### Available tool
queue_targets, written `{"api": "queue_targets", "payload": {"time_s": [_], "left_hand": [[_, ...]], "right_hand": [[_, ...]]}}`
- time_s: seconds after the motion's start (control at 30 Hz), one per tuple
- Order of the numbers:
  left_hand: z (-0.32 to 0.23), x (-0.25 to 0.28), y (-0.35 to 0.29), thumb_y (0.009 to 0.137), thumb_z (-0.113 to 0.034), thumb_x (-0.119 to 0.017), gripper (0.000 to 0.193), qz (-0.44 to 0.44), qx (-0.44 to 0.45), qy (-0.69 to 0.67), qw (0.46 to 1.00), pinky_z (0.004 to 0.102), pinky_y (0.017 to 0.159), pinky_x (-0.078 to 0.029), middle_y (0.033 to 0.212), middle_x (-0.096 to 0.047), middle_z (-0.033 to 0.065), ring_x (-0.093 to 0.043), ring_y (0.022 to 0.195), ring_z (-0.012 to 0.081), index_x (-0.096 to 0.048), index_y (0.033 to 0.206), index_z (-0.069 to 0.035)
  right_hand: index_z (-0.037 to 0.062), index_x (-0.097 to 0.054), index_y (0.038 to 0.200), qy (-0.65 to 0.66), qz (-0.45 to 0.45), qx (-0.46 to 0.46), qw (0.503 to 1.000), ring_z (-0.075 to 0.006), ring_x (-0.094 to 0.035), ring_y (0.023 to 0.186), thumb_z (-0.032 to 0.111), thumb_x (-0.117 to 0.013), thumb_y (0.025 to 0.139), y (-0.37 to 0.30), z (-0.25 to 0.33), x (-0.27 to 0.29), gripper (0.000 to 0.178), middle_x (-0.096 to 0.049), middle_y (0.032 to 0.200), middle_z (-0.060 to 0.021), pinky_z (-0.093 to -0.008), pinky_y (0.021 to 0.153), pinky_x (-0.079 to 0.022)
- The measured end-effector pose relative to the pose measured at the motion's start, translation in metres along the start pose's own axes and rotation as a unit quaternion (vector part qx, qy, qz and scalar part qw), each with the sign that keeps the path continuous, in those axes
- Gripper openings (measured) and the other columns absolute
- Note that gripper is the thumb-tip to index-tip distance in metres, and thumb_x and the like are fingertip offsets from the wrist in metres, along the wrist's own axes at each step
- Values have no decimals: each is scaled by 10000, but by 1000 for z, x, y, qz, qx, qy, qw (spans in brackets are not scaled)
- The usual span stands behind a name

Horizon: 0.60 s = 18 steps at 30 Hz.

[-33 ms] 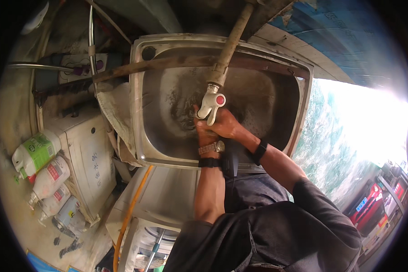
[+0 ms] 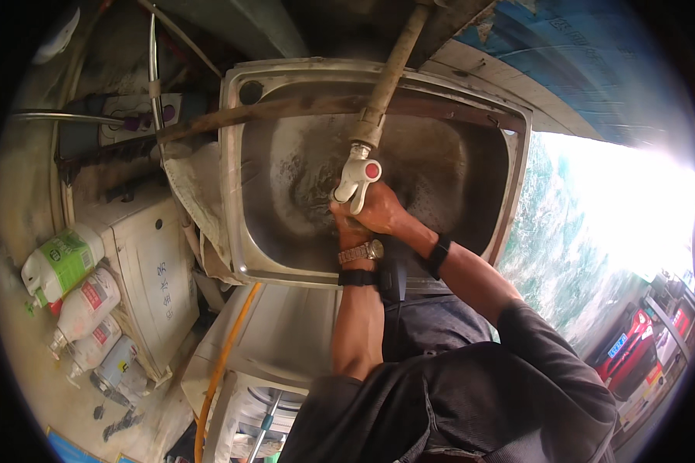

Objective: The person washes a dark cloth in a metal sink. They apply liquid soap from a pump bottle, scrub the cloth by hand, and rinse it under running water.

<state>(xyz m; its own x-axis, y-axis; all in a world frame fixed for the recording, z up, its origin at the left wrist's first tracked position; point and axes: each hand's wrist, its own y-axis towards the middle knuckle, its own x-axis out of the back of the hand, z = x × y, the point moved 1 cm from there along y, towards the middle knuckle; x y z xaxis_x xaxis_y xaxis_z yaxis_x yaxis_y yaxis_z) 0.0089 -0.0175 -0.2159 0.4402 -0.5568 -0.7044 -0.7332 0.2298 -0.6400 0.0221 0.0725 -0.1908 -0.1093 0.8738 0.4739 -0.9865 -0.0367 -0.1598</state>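
Observation:
Both my hands are together over the steel sink [image 2: 233, 170], just under a white tap [image 2: 358, 171] with a red dot on its handle. My right hand [image 2: 388, 213] lies across my left hand [image 2: 347, 222], its fingers closed round it. Most of my left hand's fingers are hidden by the tap and the other hand. A metal-band watch [image 2: 359, 251] is on my left wrist, and each wrist has a black band. Wet, rippled water shows on the basin bottom around my hands.
An old pipe [image 2: 398, 69] carries the tap, and a brown bar [image 2: 286, 108] crosses the sink's far part. Several bottles [image 2: 62, 258] stand at the left beside a white cabinet [image 2: 158, 278]. An orange hose [image 2: 222, 363] runs down at the lower left.
My hands stay clasped below the tap, with only a very slight shift of the fingers. The view has moved a few pixels; nothing was taken hold of or let go.

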Motion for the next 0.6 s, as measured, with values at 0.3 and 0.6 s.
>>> {"api": "queue_targets", "payload": {"time_s": [0.3, 0.6], "left_hand": [[-25, -51, -38, 932, -301, -614, 182, -29, -38, 261, 964, 268, 461, -336, 692, -442, -81, -422, 554, 70, -592, 916, -120], [5, -67, -58, 813, -704, -503, 726, -178, 110, 161, 964, 665, 825, -425, 1135, -582, 160, -571, 1036, 357, -502, 1265, -136]], "right_hand": [[65, -643, 1069, -271, -125, -123, 946, -388, -599, 945, 604, -607, 800, 56, -47, 108, 603, -605, 1029, -264, -522, 807, -476], [51, -631, 1112, -223, 88, -221, 945, -302, -599, 992, 357, -722, 662, 38, -45, 41, 551, -627, 1026, -213, -422, 822, -479]]}}
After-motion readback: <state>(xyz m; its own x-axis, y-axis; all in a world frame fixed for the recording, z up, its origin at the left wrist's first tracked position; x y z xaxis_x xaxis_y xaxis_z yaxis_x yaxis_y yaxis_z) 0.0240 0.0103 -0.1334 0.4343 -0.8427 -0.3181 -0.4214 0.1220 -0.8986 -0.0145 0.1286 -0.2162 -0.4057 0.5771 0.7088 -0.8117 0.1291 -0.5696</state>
